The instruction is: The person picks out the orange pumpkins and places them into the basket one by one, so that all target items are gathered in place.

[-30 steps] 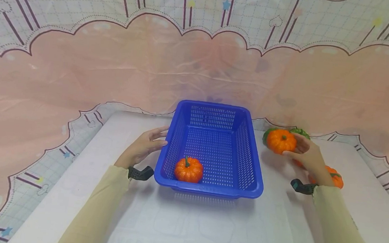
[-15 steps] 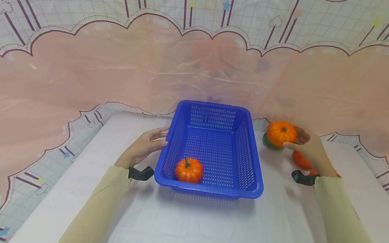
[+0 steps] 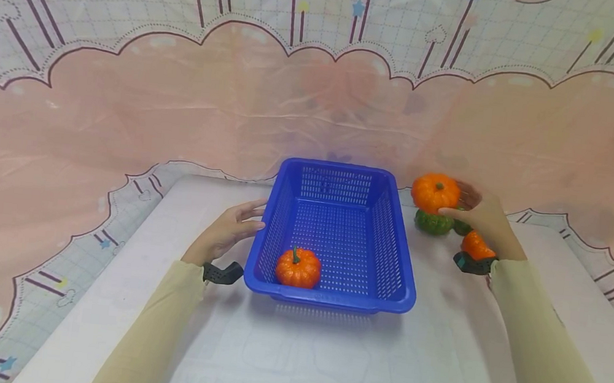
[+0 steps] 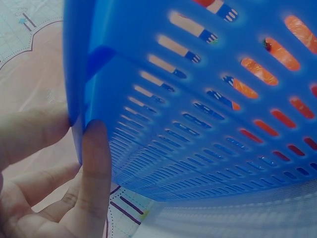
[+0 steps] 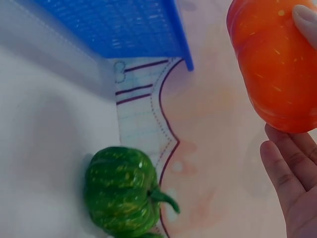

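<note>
My left hand (image 3: 225, 233) holds the left rim of a blue plastic basket (image 3: 402, 293). In the left wrist view, its thumb (image 4: 96, 158) lies against the rim, with fingers at the rim's edge. One orange pumpkin (image 3: 297, 269) sits inside, at the basket's near left corner. My right hand (image 3: 482, 217) grips another orange pumpkin (image 3: 436, 193), raised to the right of the basket's far end. Thumb and fingers lie on opposite sides of that pumpkin in the right wrist view. Beneath it, a green pumpkin (image 5: 124, 191) rests on the table.
A second green pumpkin (image 3: 461, 228) lies beside the first, partly hidden by my right hand. Close to the right wrist is an orange one (image 3: 477, 246), also partly covered. Patterned cloth (image 3: 326, 107) hangs behind the white table (image 3: 290, 362).
My right hand has lifted the orange pumpkin and moved it away from me and slightly left, uncovering more of the green pumpkins. My left hand and the basket have stayed put.
</note>
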Available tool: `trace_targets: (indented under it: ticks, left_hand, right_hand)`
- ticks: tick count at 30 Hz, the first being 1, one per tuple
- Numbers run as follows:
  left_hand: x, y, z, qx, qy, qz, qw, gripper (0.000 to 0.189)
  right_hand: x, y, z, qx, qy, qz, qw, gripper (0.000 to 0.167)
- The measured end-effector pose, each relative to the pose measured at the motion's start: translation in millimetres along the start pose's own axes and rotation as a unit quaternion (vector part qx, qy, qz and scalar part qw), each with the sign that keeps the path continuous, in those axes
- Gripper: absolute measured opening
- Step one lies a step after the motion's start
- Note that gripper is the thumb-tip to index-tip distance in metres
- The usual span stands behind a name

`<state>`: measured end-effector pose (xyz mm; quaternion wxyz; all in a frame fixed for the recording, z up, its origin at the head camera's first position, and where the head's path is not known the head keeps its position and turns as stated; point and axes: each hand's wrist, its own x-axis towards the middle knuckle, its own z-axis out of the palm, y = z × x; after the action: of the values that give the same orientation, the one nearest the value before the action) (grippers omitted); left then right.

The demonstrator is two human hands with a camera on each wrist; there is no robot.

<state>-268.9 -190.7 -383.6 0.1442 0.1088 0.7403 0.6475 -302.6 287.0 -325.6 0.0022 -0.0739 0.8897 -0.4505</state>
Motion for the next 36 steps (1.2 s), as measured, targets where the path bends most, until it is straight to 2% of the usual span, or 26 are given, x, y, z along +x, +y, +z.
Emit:
trace_targets:
  ticks: [6,13,19,24,31,36]
  left_hand:
    - [-0.2,0.2,-0.2,0.003,0.000,0.000,1.0000,0.066]
    - [0.0,-0.2,-0.1,0.001,0.003,-0.003,1.0000,0.066]
    - [0.8,-0.5,0.0,0.002,0.004,-0.002,1.0000,0.066]
    - [1.0,-0.6,-0.6,0.001,0.000,0.005,1.0000,0.065]
    - [1.6,-1.6,-1.6,0.001,-0.001,0.007,1.0000,0.064]
    - [1.6,-1.1,-1.7,0.002,0.002,0.004,1.0000,0.064]
  right_hand:
    - [7.7,-10.3,5.0,0.007,0.000,-0.017,0.9998,0.081]
    - [15.1,-25.3,12.8,-0.012,-0.007,-0.038,0.9992,0.082]
    - [25.4,-35.2,19.8,0.016,-0.009,-0.059,0.9981,0.075]
    - [29.4,-45.4,23.7,0.024,-0.029,-0.083,0.9959,0.073]
    - [35.9,-50.2,26.9,-0.008,-0.055,-0.091,0.9943,0.075]
    - [38.2,-58.1,27.7,-0.013,-0.084,-0.102,0.9912,0.075]
